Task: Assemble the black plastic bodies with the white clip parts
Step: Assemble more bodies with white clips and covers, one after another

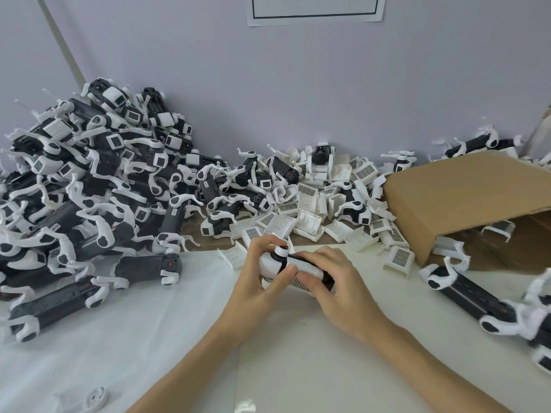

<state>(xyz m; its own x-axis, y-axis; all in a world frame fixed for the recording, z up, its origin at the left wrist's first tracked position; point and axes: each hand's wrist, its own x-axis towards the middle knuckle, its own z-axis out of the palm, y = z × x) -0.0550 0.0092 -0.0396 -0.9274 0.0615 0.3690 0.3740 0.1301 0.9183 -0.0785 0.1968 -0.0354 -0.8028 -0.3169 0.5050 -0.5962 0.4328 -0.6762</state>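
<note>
Hands meet over the middle of the table, both wrapped around one black body with a white clip part against its underside. The left hand curls round the white-capped end, thumb pressed on the clip; the right hand grips the other end, fingers clamped. A loose heap of clips sits just behind, a big pile of finished units fills the far-left corner, and a cardboard box lies tipped over at the right edge.
</note>
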